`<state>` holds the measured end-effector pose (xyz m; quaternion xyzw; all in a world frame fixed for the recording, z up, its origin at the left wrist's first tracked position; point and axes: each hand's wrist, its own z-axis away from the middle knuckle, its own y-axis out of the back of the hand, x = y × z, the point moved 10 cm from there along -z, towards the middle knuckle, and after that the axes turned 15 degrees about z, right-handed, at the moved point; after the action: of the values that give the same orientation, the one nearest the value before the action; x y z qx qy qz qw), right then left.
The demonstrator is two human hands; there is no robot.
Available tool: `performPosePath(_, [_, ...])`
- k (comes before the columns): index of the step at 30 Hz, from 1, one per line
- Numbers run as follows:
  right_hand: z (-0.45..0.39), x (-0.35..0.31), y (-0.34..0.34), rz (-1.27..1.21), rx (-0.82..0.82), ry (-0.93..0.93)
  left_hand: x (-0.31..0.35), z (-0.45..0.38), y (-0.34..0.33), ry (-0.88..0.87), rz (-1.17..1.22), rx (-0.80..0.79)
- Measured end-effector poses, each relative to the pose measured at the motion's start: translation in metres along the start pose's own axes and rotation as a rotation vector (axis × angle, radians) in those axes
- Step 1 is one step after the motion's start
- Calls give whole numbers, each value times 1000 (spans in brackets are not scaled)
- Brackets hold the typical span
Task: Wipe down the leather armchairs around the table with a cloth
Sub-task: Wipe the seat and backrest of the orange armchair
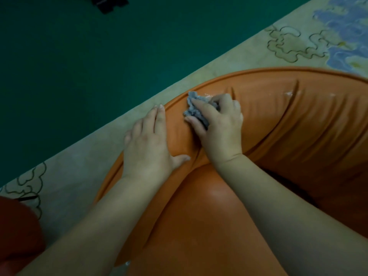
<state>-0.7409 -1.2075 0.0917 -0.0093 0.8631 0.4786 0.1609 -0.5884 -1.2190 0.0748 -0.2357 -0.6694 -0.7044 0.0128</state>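
The right hand (217, 124) is gripping the bunched cloth (196, 108) against the armchair (278, 120); the left hand (148, 144) is pressing flat, holding nothing. The small wad is likely skipping the creases, leaving white flecks (288, 94).

Dim, greenish light; a soft glare patch on the armchair (217, 194) seat, edges blurred and slightly bowed.

armchair (258, 126): orange leather, smooth, glossy, creased | cloth (194, 108): grey, nubbly fabric | carpet (79, 176): matt, patterned

Patterned beige carpet (229, 56) beside green floor (79, 66); black object (108, 3) at top edge.
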Motion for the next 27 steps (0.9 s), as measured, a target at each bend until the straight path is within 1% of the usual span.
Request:
performPosePath(4, [19, 7, -4, -29, -46, 21, 20, -25, -6, -58, -7, -24])
performPosePath(6, [27, 14, 2, -63, -49, 46, 27, -33, -10, -57, -6, -33])
performPosePath(10, [-6, 27, 18, -126, 37, -16, 29, -33, -15, -33, -54, 3])
performPosePath(12, [-29, 29, 14, -48, 33, -43, 30, -32, -15, -40, -77, 33])
performPosePath(14, [-27, 31, 4, 35, -4, -59, 29, -33, -15, -38, -85, 46])
performPosePath(19, [24, 35, 6, -9, -36, -71, 27, -33, -17, -38, -85, 45])
performPosePath(23, [-21, 38, 13, 24, 15, -87, 27, -33, -18, -27, -106, 36])
performPosePath(25, [-38, 37, 7, 82, -13, -87, 27, -33, -18, -23, -111, 40])
performPosePath(27, [-26, 33, 2, 90, -40, -67, 26, -34, -18, -26, -107, 46])
